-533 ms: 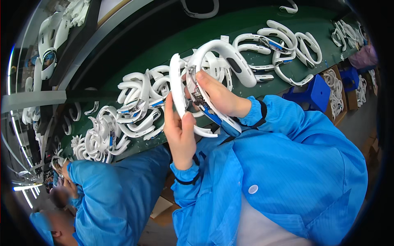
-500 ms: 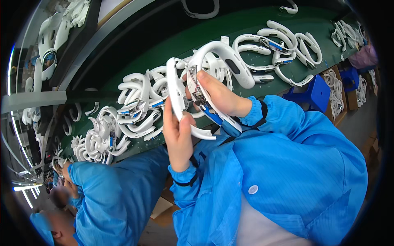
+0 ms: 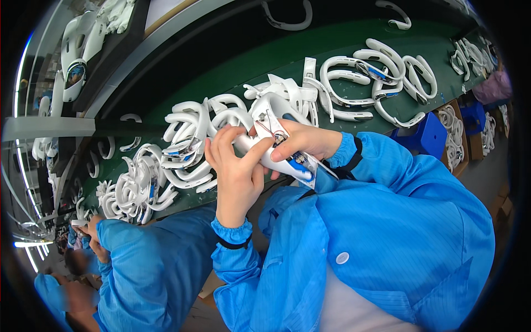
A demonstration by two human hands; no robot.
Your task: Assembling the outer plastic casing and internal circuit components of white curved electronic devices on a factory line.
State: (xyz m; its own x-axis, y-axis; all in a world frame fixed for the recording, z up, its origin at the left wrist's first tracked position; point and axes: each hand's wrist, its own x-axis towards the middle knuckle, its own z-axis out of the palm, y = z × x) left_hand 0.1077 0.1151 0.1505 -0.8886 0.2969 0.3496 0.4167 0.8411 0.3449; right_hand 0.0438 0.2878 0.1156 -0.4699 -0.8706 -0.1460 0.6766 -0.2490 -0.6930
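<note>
A long green work surface (image 3: 243, 72) runs across the upper part of the head view, curving with the lens, and carries loose heaps of white curved plastic bands. A neighbouring person in a blue smock (image 3: 149, 271) occupies the lower left, close beside the wearer, whose own blue sleeves enter from the lower edge with elastic cuffs and dark wrist straps. One heap of white bands (image 3: 144, 185) lies at the left of the surface, just above the neighbour's shoulder; a second heap (image 3: 381, 77) lies to the right, well apart from the first, with some pieces showing blue inner parts. A blue bin (image 3: 423, 135) stands below the surface edge at right, near a box of further white parts (image 3: 456, 130). The piece in hand is a white curved band (image 3: 271, 141) with an open section showing small internal components and a blue insert; it is held above the near edge of the green surface, between the two heaps. The left hand (image 3: 238, 171) is closed around the lower side of the band, fingers curled over it and thumb pressed against its shell. The right hand (image 3: 301, 138) grips the same band from the right, fingers wrapped over its exposed section.
</note>
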